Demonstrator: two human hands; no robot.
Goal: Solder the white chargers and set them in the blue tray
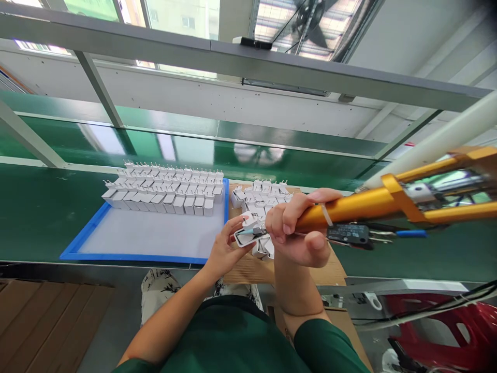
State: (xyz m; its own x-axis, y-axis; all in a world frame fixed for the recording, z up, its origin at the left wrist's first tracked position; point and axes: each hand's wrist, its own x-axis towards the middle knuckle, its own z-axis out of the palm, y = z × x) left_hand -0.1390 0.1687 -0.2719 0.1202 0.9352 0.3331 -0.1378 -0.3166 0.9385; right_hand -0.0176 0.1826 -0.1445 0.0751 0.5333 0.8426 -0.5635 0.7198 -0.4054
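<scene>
My left hand (225, 248) holds a small white charger plug (246, 230) up over the front of a brown board (248, 269). My right hand (298, 228) grips the gold barrel of a hanging power tool (373, 204), whose tip meets the charger plug. A black switch with a cable tie is strapped under the barrel. More white charger plugs (262, 197) lie in a pile on the board just behind my hands.
A blue-rimmed white tray (143, 235) on the green conveyor belt (34, 212) carries rows of several white charger plugs (163, 189) along its far side. A grey frame beam crosses overhead. A red stool (466, 321) and cables are at lower right.
</scene>
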